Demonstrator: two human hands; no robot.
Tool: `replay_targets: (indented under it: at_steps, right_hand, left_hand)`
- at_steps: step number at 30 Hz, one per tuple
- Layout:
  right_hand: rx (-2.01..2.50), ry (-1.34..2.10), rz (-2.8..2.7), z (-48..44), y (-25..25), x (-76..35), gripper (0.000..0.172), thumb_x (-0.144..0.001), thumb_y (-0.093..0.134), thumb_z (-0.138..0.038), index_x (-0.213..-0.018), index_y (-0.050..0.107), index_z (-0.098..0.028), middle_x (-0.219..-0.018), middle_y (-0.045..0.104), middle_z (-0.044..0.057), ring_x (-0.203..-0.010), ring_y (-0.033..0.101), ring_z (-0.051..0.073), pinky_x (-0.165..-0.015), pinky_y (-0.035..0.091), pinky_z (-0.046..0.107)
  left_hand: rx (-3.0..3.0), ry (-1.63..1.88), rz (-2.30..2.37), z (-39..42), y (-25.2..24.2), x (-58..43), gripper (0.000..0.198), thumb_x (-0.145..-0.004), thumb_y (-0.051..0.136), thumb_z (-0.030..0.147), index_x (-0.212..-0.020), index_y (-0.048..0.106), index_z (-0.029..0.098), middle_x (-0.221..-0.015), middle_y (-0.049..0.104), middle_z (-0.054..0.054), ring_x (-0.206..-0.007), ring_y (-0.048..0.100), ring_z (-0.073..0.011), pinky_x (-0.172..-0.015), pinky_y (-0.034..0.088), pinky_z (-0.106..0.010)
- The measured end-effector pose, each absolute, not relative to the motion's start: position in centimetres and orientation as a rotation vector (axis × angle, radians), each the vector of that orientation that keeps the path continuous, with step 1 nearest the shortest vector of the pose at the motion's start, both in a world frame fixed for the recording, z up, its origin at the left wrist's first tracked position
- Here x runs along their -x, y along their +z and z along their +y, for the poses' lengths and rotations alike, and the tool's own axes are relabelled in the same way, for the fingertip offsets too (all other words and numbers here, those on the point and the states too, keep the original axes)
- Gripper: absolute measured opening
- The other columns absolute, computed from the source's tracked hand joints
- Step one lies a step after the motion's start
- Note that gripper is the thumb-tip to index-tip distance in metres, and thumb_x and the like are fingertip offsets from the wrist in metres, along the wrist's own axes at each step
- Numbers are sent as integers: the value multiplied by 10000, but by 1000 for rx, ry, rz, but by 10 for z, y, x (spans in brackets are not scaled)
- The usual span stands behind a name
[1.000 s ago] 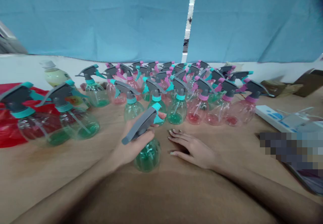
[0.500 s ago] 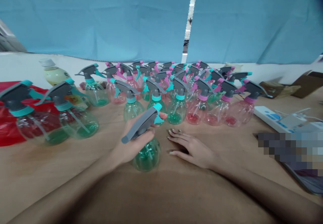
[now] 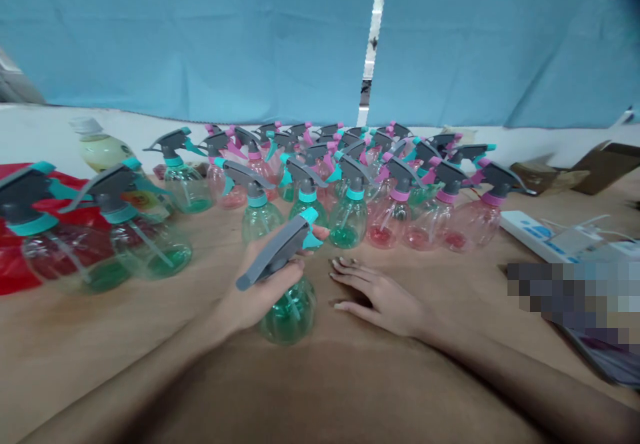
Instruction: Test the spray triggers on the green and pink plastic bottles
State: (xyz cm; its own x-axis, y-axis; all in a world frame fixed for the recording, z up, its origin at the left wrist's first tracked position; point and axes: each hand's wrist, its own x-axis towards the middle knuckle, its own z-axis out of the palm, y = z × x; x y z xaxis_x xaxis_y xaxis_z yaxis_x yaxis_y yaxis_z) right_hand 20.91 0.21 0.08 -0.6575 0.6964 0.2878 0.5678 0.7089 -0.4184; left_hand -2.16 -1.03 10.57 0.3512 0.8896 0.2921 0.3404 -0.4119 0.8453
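Observation:
My left hand point(image 3: 265, 291) is wrapped round the neck of a green spray bottle point(image 3: 289, 317) with a grey head and turquoise trigger. The bottle stands close in front of me, its head pointing away to the right, and some fingers are hidden behind it. To its right, my right hand point(image 3: 377, 297) lies on the tabletop with fingers stretched out, holding nothing. Just beyond the hands stand a green spray bottle point(image 3: 349, 224) and a pink spray bottle point(image 3: 387, 225), part of a cluster of several more in both colours.
Two green spray bottles point(image 3: 150, 247) stand at the left before a red plastic bag point(image 3: 20, 264). Behind them is a white-capped bottle point(image 3: 103, 151). A power strip point(image 3: 530, 234), a partly blurred-out dark flat device point(image 3: 595, 351) and a cardboard box point(image 3: 607, 167) are at the right.
The whole view has shifted slightly, with things at the left sliding a little further left. Both hands keep their poses, the left still round the spray bottle.

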Motion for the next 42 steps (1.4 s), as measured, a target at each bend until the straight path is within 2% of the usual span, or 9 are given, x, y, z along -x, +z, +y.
replay_targets:
  at_steps: [4,14,18,23,29,35,38,42]
  right_hand:
    - [984,398,-2513,3,1,-209,595,-915,461,-530,-1372,476,-149,-1455,456,105,-1383,364,221,-1165,287,428]
    - [1000,408,-2509,2,2,-209,588,-915,463,-528,-1372,478,-159,-1458,450,102,-1381,369,227,-1162,291,432]
    - [1007,421,-2504,2,2,-210,571,-914,467,-526,-1359,495,-170,-1458,449,102,-1380,370,235,-1159,293,452]
    - [985,417,-2490,2,1,-210,550,-913,474,-518,-1361,490,-200,-1451,457,99,-1368,389,248,-1143,310,483]
    - [997,404,-2505,2,1,-210,561,-914,471,-520,-1367,484,-189,-1457,450,99,-1376,376,241,-1149,305,468]
    - [1011,388,-2530,1,3,-210,574,-919,459,-522,-1354,499,-150,-1453,456,109,-1383,365,230,-1163,288,436]
    - [1001,388,-2515,1,3,-210,563,-917,462,-524,-1360,493,-178,-1453,456,97,-1379,371,235,-1152,305,458]
    - [987,406,-2494,1,2,-210,546,-913,476,-517,-1355,500,-197,-1448,462,98,-1370,386,247,-1140,316,485]
  left_hand:
    - [-1926,995,1103,-11,106,21,294,-748,516,253,-992,677,285,-1078,688,-4,-900,649,-222,-817,520,-340]
    - [-1924,1028,1095,-11,105,21,338,-755,525,250,-1063,658,292,-1035,697,0,-912,652,-212,-841,512,-328]
    - [-1912,1023,1100,-11,103,21,328,-749,529,275,-1045,670,280,-988,699,-13,-858,656,-223,-773,525,-337]
    - [-1936,1014,1086,-11,106,20,332,-740,519,272,-1032,675,281,-856,714,-12,-945,649,-249,-871,500,-369]
    - [-1924,1022,1106,-8,98,24,314,-736,523,262,-1002,687,283,-800,708,-3,-927,658,-240,-860,505,-357]
    - [-1953,1022,1117,-10,100,23,284,-748,505,245,-958,695,268,-821,710,6,-822,662,-220,-769,518,-337]
    - [-1967,1021,1110,-10,99,24,242,-768,503,264,-910,699,269,-794,705,14,-772,657,-217,-754,517,-341]
    - [-1946,1020,1117,-9,95,27,231,-773,510,287,-912,693,263,-732,693,12,-813,657,-233,-822,499,-371]
